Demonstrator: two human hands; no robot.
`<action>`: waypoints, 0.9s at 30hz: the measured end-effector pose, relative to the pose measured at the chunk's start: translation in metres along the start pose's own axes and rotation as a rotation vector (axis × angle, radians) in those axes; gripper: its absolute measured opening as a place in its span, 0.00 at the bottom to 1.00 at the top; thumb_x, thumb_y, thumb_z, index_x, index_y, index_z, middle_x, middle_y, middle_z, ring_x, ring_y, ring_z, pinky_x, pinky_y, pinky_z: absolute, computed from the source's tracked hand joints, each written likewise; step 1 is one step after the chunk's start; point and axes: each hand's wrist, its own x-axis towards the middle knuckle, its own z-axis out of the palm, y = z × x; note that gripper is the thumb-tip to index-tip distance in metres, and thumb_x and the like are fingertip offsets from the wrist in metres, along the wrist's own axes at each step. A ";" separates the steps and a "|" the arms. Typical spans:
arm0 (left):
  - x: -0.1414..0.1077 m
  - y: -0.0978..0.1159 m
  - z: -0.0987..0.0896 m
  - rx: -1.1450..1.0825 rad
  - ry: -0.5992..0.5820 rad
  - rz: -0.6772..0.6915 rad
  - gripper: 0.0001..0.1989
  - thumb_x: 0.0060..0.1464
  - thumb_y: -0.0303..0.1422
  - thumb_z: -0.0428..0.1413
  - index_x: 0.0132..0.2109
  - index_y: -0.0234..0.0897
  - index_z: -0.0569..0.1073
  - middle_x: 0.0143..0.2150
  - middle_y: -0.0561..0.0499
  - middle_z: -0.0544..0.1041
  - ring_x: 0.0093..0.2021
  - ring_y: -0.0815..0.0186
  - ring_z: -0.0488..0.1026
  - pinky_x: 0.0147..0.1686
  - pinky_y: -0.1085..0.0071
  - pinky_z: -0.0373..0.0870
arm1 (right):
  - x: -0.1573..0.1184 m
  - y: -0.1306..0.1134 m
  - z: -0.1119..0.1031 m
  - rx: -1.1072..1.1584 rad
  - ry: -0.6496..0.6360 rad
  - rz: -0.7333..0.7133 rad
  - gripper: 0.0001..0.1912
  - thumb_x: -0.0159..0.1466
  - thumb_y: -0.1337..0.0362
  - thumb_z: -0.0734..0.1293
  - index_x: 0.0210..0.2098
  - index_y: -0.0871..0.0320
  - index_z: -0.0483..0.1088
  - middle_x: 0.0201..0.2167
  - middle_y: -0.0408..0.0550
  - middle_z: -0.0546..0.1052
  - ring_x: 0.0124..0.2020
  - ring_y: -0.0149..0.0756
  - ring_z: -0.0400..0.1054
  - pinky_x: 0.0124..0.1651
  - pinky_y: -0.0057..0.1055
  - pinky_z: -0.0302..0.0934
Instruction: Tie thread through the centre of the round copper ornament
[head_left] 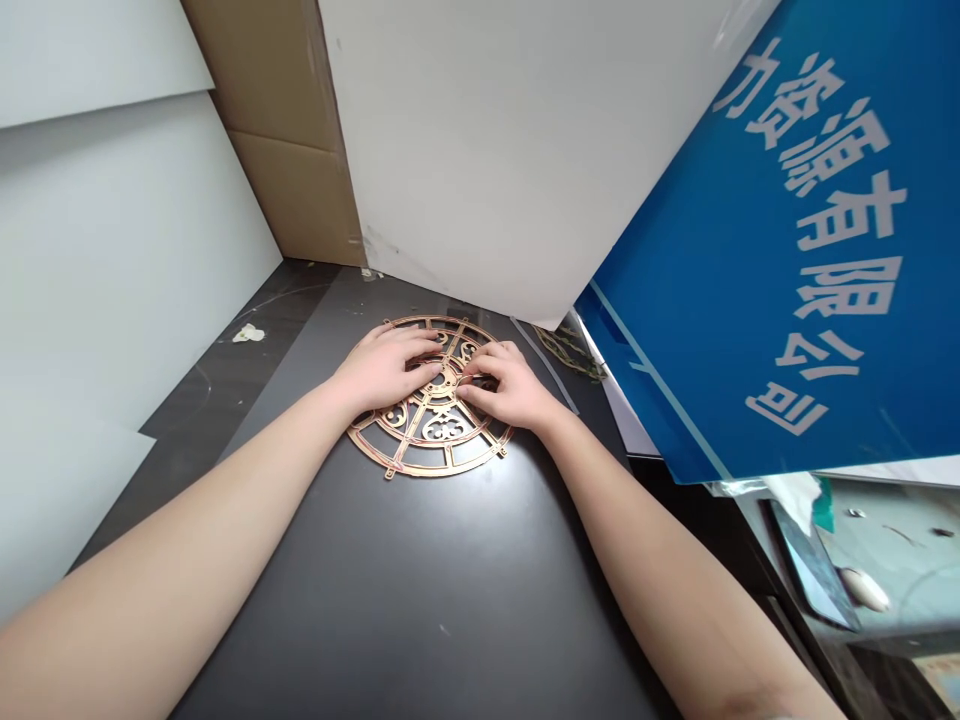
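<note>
A round openwork disc (407, 436), copper-gold in colour with rings, spokes and scroll cut-outs, lies flat on a dark grey panel (420, 580). Over its left part rests my left hand (382, 368), fingers stretched out and lying on the openwork, thumb toward the centre. From the right comes my right hand (514, 388), its fingers curled and thumb and fingertips drawn together near the hub. Whatever is between those fingertips is too small or hidden to make out. Parts of the disc's left and right edges are covered by my hands.
White boards (127, 250) stand at the left, beside brown cardboard (292, 200). A large white panel (487, 150) rises behind the disc. To the right leans a blue sign (705, 300) with white characters. A phone-like device (814, 565) and a white mouse (864, 590) lie lower right.
</note>
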 end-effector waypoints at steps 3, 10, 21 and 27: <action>-0.001 0.000 0.000 -0.011 0.003 0.004 0.26 0.66 0.55 0.48 0.64 0.54 0.75 0.72 0.58 0.61 0.78 0.65 0.56 0.84 0.48 0.40 | 0.003 0.003 0.006 0.009 0.064 0.008 0.15 0.67 0.49 0.68 0.42 0.52 0.79 0.49 0.46 0.76 0.57 0.37 0.61 0.66 0.41 0.57; 0.001 0.001 0.001 -0.026 0.038 0.006 0.22 0.68 0.49 0.48 0.59 0.50 0.78 0.69 0.57 0.66 0.75 0.65 0.61 0.81 0.48 0.46 | 0.003 0.002 0.007 0.079 0.147 0.007 0.19 0.71 0.49 0.64 0.41 0.57 0.78 0.43 0.48 0.77 0.50 0.33 0.63 0.61 0.36 0.56; -0.012 0.044 0.005 0.016 0.403 0.026 0.23 0.67 0.49 0.50 0.48 0.33 0.77 0.52 0.47 0.75 0.55 0.68 0.68 0.60 0.65 0.59 | 0.004 0.001 0.012 0.064 0.173 -0.013 0.20 0.71 0.48 0.64 0.40 0.57 0.78 0.42 0.47 0.78 0.48 0.32 0.64 0.58 0.34 0.56; -0.012 0.043 0.012 -0.039 0.128 0.183 0.29 0.65 0.55 0.50 0.38 0.31 0.77 0.41 0.48 0.74 0.43 0.74 0.64 0.50 0.72 0.55 | 0.004 0.000 0.011 0.069 0.178 0.003 0.17 0.71 0.51 0.64 0.38 0.57 0.78 0.41 0.47 0.77 0.46 0.31 0.64 0.56 0.33 0.56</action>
